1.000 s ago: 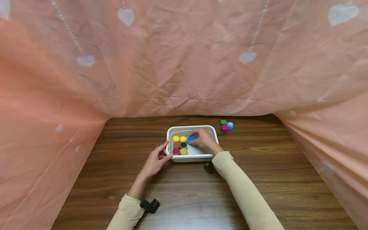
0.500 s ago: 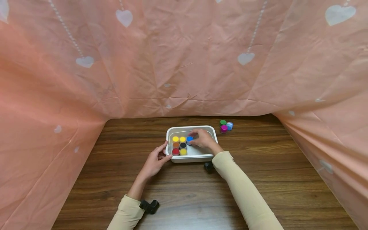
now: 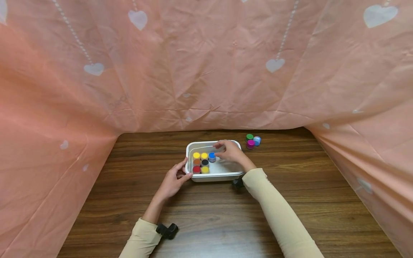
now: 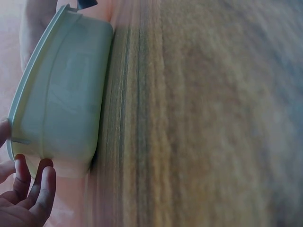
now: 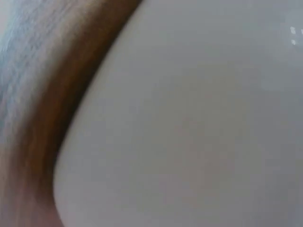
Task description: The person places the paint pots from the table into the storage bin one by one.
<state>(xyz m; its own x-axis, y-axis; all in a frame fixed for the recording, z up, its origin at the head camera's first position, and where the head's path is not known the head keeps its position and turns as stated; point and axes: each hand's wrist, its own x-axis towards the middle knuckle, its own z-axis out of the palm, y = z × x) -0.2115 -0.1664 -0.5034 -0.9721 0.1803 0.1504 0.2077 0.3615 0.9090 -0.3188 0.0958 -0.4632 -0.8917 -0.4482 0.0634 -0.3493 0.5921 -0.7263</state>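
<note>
A white plastic tub (image 3: pixel 216 176) stands on the table, with small lidded jars grouped in its left half. My left hand (image 3: pixel 172 181) holds the tub's near left corner, thumb at the front rim and fingers along the left side. In the left wrist view, bent fingers (image 4: pixel 46 182) meet the tub's outer wall (image 4: pixel 71 90). Over the tub's right half is my right hand (image 3: pixel 231 152), thumb and fingers spread apart and holding nothing. Its fingertips are just right of a blue-lidded jar (image 3: pixel 212 156). The right wrist view shows mostly a blurred pale surface (image 5: pixel 189 118).
Beside the blue jar are yellow jars (image 3: pixel 204 156), an orange jar (image 3: pixel 197 162), a black jar (image 3: pixel 204 162) and a red jar (image 3: pixel 196 169). Beyond the tub's far right corner sit green (image 3: pixel 249 137), magenta (image 3: pixel 250 144) and light-blue (image 3: pixel 257 141) jars. A pink curtain (image 3: pixel 206 71) encloses the wooden table (image 3: pixel 200 218).
My right hand has let go of the blue jar and drawn slightly right, its fingers parting. The blue jar stays beside the yellow one. My left hand keeps its place on the tub.
</note>
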